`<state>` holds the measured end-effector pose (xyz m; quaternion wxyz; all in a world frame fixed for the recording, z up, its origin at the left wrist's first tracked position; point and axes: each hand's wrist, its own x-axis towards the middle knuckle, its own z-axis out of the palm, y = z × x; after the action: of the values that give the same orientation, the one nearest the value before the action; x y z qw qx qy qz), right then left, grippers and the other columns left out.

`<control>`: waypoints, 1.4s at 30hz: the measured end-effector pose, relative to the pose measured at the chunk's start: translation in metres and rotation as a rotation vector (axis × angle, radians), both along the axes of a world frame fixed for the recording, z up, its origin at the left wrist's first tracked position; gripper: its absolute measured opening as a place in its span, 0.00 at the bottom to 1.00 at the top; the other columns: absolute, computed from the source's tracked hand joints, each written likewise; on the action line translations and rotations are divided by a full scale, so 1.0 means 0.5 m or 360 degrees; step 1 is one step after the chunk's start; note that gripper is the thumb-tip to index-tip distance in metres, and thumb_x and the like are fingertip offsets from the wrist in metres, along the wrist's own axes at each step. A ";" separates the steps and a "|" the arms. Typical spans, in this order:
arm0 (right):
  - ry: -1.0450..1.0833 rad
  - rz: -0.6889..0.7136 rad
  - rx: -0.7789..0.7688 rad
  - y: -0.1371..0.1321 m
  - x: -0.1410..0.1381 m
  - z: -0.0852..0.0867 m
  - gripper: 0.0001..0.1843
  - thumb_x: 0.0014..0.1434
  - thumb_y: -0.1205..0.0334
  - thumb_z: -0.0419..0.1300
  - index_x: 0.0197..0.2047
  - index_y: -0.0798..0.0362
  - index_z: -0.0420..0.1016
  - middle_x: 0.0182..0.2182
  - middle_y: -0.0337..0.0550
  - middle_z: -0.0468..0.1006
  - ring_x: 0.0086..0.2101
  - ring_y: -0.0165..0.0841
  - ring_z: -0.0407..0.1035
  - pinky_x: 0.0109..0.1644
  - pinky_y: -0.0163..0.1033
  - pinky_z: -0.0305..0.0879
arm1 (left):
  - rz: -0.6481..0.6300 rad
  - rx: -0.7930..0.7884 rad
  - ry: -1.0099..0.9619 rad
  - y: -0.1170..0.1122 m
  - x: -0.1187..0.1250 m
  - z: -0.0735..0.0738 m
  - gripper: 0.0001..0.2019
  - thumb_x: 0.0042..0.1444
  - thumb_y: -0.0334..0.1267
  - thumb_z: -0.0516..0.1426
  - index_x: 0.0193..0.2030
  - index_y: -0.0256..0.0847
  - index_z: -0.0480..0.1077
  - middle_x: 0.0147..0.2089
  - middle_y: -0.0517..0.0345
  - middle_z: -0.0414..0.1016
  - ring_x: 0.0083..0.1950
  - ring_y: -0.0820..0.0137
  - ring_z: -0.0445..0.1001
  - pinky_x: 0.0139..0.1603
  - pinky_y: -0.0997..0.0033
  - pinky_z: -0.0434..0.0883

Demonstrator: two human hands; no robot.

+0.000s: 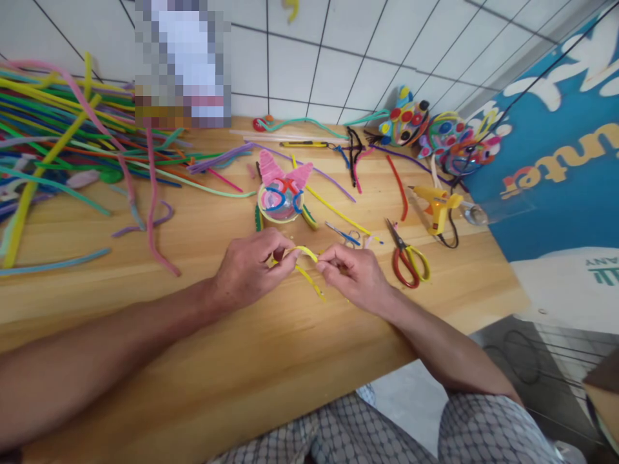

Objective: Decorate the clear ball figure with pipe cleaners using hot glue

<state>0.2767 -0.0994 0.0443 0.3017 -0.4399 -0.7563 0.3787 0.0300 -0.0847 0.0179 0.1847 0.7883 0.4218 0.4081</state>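
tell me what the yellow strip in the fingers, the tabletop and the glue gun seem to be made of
Yellow strip: something flexible, perhaps pipe cleaner, as it bends in a curve; its surface is too blurred to settle.
Tabletop: wood or a wood-look board, smooth with a soft sheen, judging by the pale grain streaks.
Glue gun: probably hard plastic, given its evenly coloured yellow, moulded-looking body.
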 end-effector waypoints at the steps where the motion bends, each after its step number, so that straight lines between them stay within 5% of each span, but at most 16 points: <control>1: 0.0007 -0.0004 -0.0031 0.000 -0.001 -0.001 0.09 0.72 0.60 0.62 0.37 0.49 0.75 0.23 0.28 0.70 0.22 0.24 0.57 0.28 0.33 0.55 | -0.0013 0.0009 -0.0002 0.001 0.000 -0.001 0.07 0.70 0.37 0.61 0.38 0.45 0.77 0.28 0.64 0.78 0.23 0.75 0.64 0.27 0.72 0.65; 11: 0.0046 0.0034 -0.0073 0.001 -0.006 -0.011 0.10 0.72 0.58 0.62 0.36 0.49 0.76 0.22 0.29 0.70 0.22 0.25 0.59 0.29 0.33 0.55 | -0.0014 -0.0128 -0.0006 0.000 0.000 -0.004 0.13 0.71 0.38 0.60 0.32 0.45 0.74 0.26 0.64 0.75 0.24 0.73 0.66 0.27 0.71 0.63; 15: 0.0078 0.0000 -0.0184 0.001 -0.005 -0.010 0.10 0.72 0.56 0.62 0.38 0.49 0.76 0.23 0.30 0.73 0.22 0.25 0.59 0.27 0.33 0.55 | -0.0009 -0.0192 -0.0050 0.001 0.001 -0.008 0.05 0.68 0.39 0.62 0.44 0.43 0.79 0.29 0.65 0.77 0.25 0.74 0.68 0.27 0.73 0.63; 18: 0.0069 -0.0026 -0.0202 0.004 -0.003 -0.011 0.09 0.72 0.57 0.62 0.38 0.50 0.77 0.22 0.31 0.75 0.21 0.25 0.61 0.27 0.32 0.55 | -0.0032 -0.0178 -0.0082 0.002 0.001 -0.007 0.08 0.67 0.39 0.64 0.51 0.42 0.79 0.30 0.65 0.78 0.25 0.75 0.68 0.27 0.74 0.64; 24: 0.0045 -0.0052 -0.0130 0.005 -0.001 -0.015 0.10 0.72 0.58 0.62 0.37 0.49 0.76 0.22 0.30 0.72 0.21 0.25 0.60 0.27 0.33 0.53 | -0.0083 -0.0262 -0.0071 0.000 -0.001 0.003 0.08 0.72 0.37 0.60 0.43 0.42 0.81 0.28 0.65 0.81 0.23 0.76 0.68 0.27 0.75 0.65; 35: 0.0084 -0.0038 0.0011 0.010 -0.004 -0.015 0.09 0.71 0.59 0.62 0.37 0.50 0.77 0.25 0.31 0.74 0.25 0.26 0.63 0.31 0.34 0.58 | -0.0101 -0.0485 -0.0191 -0.002 -0.007 -0.008 0.08 0.73 0.43 0.61 0.46 0.43 0.81 0.30 0.62 0.80 0.27 0.71 0.72 0.29 0.71 0.68; 38: 0.0116 -0.0161 0.0106 0.023 0.006 -0.010 0.09 0.72 0.59 0.63 0.38 0.50 0.78 0.28 0.33 0.77 0.28 0.28 0.66 0.35 0.36 0.61 | 0.0130 -0.0201 -0.0275 0.010 -0.012 -0.003 0.07 0.72 0.44 0.64 0.51 0.46 0.77 0.36 0.61 0.76 0.31 0.69 0.70 0.33 0.67 0.69; 42: 0.0162 -0.0340 0.0228 0.045 0.016 -0.010 0.08 0.69 0.60 0.64 0.36 0.49 0.79 0.31 0.37 0.80 0.33 0.32 0.69 0.40 0.39 0.63 | 0.0403 0.0218 -0.0244 0.062 -0.034 0.003 0.25 0.65 0.49 0.71 0.62 0.45 0.70 0.56 0.50 0.76 0.52 0.59 0.78 0.51 0.56 0.75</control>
<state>0.2845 -0.0768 0.0393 0.4089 -0.4754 -0.7140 0.3112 0.0130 -0.0539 0.0193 0.1094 0.7061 0.4735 0.5150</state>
